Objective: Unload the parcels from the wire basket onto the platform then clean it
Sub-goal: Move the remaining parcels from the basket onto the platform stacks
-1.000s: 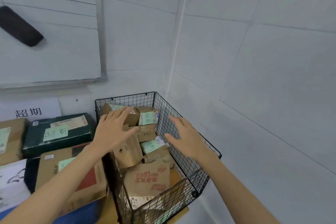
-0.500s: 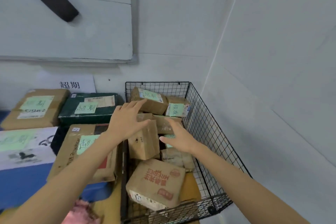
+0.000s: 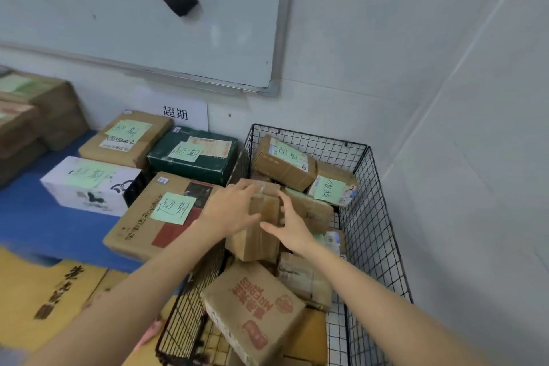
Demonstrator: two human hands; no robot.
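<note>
Wire basket (image 3: 383, 217) near end off-frame

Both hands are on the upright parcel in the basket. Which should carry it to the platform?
Left, probably. The left hand grips the taped parcel over its top, and the blue platform lies on that side of the wire basket; the right hand only presses its right face.
</note>
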